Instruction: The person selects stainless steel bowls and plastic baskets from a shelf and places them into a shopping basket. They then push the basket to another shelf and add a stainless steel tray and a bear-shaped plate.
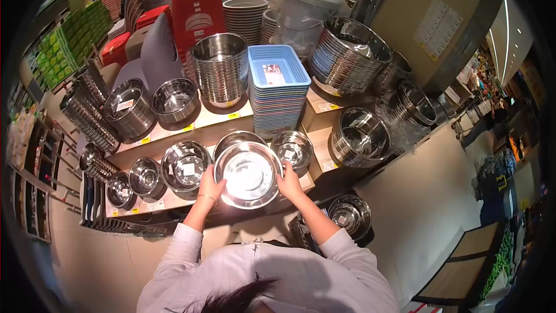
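A shiny round metal basin [250, 175] is held level in front of me, its inside facing up with a bright glare in the middle. My left hand [211, 186] grips its left rim and my right hand [289, 182] its right rim, fingers closed around the edge. Just behind it, partly covered, is another metal bowl [237, 138] on the lower shelf. To its left sits a metal bowl with a white label [186, 165]; near my right hand stands a smaller metal bowl [292, 148].
Stacked blue plastic baskets [280, 98] rise behind the basin. Tall stacks of metal pots [219, 69] and large basins [350, 55] line the upper shelf. A red plastic chair [198, 11] stands behind. On the floor by my right arm lies another metal basin [349, 217].
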### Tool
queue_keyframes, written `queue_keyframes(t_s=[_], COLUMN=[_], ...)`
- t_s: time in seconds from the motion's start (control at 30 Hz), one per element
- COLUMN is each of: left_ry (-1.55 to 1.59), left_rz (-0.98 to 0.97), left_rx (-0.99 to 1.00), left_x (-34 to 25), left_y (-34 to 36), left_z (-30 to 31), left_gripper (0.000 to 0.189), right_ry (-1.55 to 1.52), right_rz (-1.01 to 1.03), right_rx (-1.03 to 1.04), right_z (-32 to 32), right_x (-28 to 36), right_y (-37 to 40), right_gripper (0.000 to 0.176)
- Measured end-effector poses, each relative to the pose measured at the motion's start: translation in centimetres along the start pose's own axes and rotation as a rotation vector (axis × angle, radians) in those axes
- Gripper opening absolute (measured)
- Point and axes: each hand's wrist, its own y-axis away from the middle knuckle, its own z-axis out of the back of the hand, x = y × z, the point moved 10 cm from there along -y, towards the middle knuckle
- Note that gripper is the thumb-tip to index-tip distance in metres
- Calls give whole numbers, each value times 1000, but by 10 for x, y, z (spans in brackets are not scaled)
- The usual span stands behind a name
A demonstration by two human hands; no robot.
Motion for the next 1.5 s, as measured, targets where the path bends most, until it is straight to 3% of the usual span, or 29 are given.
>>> queue_keyframes(t_s=[0.1, 0.2, 0.3, 0.47, 0.57, 0.63, 0.8, 1.07, 1.17, 1.3, 1.43, 1.5], left_ry=[-61, -66, -60, -56, -191, -662, -914, -1070, -1088, -1149, -1194, -1198], left_rz=[16, 42, 30, 108, 184, 53, 5, -12, 11, -48, -120, -145], left_rx=[-99, -100, -120, -85, -4, 59, 73, 65, 99, -4, -9, 30], left_x=[25, 31, 25, 9, 4, 1, 11, 21, 22, 18, 14, 0], left_y=[-10, -19, -23, -31, -34, -48, -70, -85, -85, -83, -83, -84], left_z=[10, 21, 26, 14, 1, -21, -42, -53, -56, -58, -65, -69], left_gripper=[64, 66, 68, 72, 67, 62, 51, 19, 23, 22, 20, 28], right_ry=[112, 74, 68, 78, 122, 252, 208, 382, 454, 465, 458, 378], right_rz=[186, 79, 185, 148, 25, 44, 76, -38, 11, 60, 91, 78], right_rx=[-101, -2, -39, -59, -58, -113, -161, -93, -156, -112, -69, -39], right_z=[-11, -17, -19, -18, -19, -18, -25, -43, -46, -49, -49, -40], right_x=[26, 50, 58, 38, 15, 1, -11, -17, -15, -14, -15, -14], right_y=[-17, -29, -45, -60, -64, -70, -83, -82, -80, -79, -73, -64], right_gripper=[41, 40, 38, 36, 35, 34, 36, 40, 36, 28, 37, 40])
